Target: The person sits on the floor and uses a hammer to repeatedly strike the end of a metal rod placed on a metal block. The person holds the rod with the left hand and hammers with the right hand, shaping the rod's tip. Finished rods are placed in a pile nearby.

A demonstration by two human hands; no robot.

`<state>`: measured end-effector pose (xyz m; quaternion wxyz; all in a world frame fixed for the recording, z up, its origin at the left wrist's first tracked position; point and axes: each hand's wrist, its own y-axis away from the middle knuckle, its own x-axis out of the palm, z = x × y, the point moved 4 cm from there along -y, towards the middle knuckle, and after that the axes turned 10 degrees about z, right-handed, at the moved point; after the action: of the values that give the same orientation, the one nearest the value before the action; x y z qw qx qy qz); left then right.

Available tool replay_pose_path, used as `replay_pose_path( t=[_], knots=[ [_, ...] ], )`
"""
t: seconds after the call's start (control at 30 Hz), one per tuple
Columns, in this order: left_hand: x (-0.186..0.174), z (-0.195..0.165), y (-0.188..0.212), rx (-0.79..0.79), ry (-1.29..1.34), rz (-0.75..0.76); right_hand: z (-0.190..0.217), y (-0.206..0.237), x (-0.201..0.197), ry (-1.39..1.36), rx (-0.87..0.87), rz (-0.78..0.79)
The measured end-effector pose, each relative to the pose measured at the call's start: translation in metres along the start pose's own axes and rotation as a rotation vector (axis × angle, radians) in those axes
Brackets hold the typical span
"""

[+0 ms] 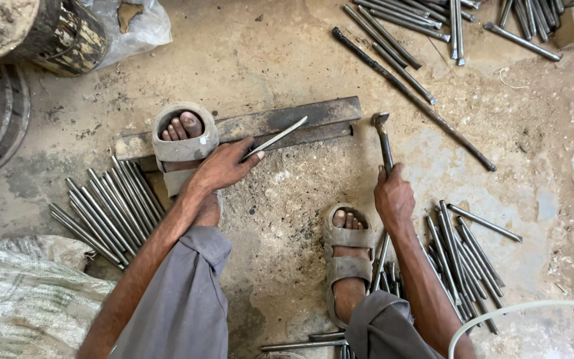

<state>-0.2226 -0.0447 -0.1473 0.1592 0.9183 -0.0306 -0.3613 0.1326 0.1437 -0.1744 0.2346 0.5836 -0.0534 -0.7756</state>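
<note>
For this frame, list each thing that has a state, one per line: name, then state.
Left hand: gripping a thin rod.
Thin rod: tilted, laid across the flat bar.
Flat bar: flat on the floor, left end pinned under the left foot.
Right hand: closed on the hammer handle.
Hammer: head near the bar's right end.
Left rod pile: lying loose.
Right rod pile: lying loose.
</note>
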Motion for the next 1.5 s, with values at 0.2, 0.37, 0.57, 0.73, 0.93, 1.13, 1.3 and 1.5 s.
replay_pose_path(
  t=[0.2, 0.37, 0.57, 0.73, 0.93, 1.13, 1.3, 1.5],
  knots=[
    [0.001, -0.008, 0.001, -0.12, 0.025, 0.083, 0.001, -0.024, 0.008, -0.053, -0.055, -0.054],
    [-0.001, -0.003, 0.002, -0.051, 0.015, 0.03, -0.014, 0.018, 0.021, -0.204, 0.004, 0.056],
    [0.002, 0.007, -0.002, -0.053, -0.005, 0.041, -0.029, 0.024, 0.023, -0.229, 0.077, 0.207],
    [0.007, 0.004, -0.004, -0.1, 0.007, 0.061, -0.041, -0.01, 0.01, -0.498, 0.171, 0.345],
    [0.007, -0.012, -0.001, -0.151, -0.016, 0.079, -0.034, -0.027, 0.02, -0.379, 0.139, 0.226],
    [0.007, -0.001, -0.002, -0.105, -0.007, 0.062, -0.03, 0.029, 0.038, -0.075, 0.004, 0.083],
    [0.005, 0.004, -0.005, 0.099, -0.034, -0.072, -0.007, 0.048, 0.031, 0.141, -0.054, 0.017],
    [0.007, 0.009, -0.007, -0.135, 0.006, 0.101, 0.002, 0.007, 0.023, 0.061, -0.044, 0.044]
  ],
)
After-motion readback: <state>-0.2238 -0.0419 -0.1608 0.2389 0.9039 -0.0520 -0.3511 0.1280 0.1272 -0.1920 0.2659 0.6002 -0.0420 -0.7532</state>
